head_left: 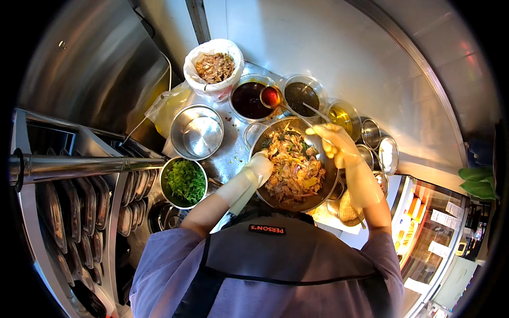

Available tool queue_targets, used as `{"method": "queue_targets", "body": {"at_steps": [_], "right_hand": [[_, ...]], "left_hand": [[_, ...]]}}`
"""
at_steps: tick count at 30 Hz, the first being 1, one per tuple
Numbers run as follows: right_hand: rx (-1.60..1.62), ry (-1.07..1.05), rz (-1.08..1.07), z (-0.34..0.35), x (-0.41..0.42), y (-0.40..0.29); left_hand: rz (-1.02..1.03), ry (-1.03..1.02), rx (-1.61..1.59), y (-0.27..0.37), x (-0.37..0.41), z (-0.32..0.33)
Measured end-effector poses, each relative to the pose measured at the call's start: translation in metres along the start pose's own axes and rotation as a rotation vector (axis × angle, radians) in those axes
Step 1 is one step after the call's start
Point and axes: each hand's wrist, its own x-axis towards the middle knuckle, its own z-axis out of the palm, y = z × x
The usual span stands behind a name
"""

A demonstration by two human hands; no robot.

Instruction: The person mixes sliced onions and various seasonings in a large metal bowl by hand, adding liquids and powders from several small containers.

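Observation:
A metal bowl [331,187] in front of me holds shredded meat mixed with yellow pieces and dark greens [294,171]. My left hand [260,169], in a thin translucent glove, reaches over the bowl's left side; its fingertips are hidden against the food. My right hand [334,143], gloved the same way, holds the handle of a ladle [271,97]. Reddish liquid fills the ladle's cup, which is over a clear tub of dark red sauce [247,102]. Right of that tub, a second clear tub holds dark liquid [300,95], with a utensil handle leaning out of it.
A lined white bucket of shredded meat [214,67] stands at the back. On the left are a shiny metal pot [197,131] and a bowl of chopped greens [185,181]. Yellow oil [341,118] and several small metal containers [370,133] line the right side, by a wall [318,35].

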Motion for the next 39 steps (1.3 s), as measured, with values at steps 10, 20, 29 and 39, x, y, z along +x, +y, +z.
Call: {"method": "queue_targets", "body": {"at_steps": [10,20,29,39], "right_hand": [[-1.119,0.248,-0.246,-0.024,-0.141,0.055],[-0.361,0.320,-0.057,-0.020,-0.123,0.060],[-0.006,0.091,-0.036,0.029,0.020,0.013],[0.191,-0.045,-0.016,0.053,0.087,0.007]], "left_hand": [[-0.005,-0.022,-0.074,0.004,-0.008,-0.019],[-0.797,0.643,-1.818,-0.001,0.110,0.042],[-0.639,0.620,-1.335,-0.011,0.048,-0.005],[-0.602,0.645,-1.890,0.004,0.000,-0.002]]}}
